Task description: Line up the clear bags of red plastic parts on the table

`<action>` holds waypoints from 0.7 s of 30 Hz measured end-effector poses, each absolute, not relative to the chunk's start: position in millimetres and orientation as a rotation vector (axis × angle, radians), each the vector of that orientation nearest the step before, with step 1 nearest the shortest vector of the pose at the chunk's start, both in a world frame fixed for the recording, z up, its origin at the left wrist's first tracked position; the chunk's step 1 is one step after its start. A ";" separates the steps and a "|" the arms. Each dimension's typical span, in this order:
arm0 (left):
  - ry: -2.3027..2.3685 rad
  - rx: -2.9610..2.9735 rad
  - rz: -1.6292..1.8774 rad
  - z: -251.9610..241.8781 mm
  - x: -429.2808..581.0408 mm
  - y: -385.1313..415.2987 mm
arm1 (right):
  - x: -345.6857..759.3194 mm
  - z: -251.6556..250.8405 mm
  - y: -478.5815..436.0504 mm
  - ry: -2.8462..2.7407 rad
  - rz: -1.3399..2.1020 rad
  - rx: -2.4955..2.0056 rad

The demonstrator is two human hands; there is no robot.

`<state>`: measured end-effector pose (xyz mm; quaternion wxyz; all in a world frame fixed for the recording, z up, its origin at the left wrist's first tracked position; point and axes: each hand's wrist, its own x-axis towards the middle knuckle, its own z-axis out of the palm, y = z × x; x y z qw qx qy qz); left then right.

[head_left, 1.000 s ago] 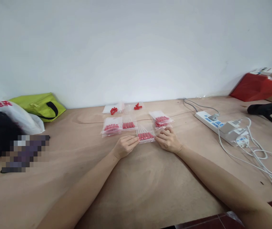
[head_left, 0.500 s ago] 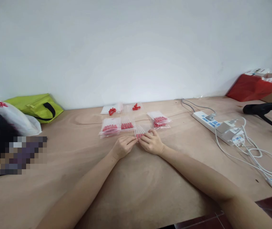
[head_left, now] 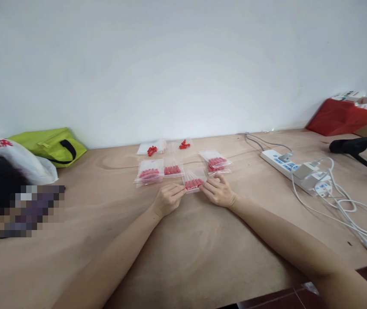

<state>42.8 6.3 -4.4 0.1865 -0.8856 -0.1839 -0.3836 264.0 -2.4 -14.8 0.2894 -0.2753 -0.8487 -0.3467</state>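
Observation:
A small clear zip bag holding a row of red-ended sticks lies on the table between my hands. My left hand pinches the bag's near left corner, fingers closed. At the near right corner, my right hand has its fingers closed on the edge. Just beyond lie more filled zip bags: a stack on the left, one bag beside it and another stack on the right. Farther back, loose red pieces and a second red cluster rest on flat bags.
A white power strip with chargers and looped white cables stands to the right. Behind it are a black strap-like object and a red bag. A lime-green bag and a white plastic bag are at the left.
My right hand has moved right along the bag's near edge, away from my left hand, uncovering the row of red ends. My left hand stays at the left corner.

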 end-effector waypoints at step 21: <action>-1.323 -2.467 -0.867 -16.4 43.6 17.9 | 252.9 -25.3 25.3 -2.210 -0.778 -1.080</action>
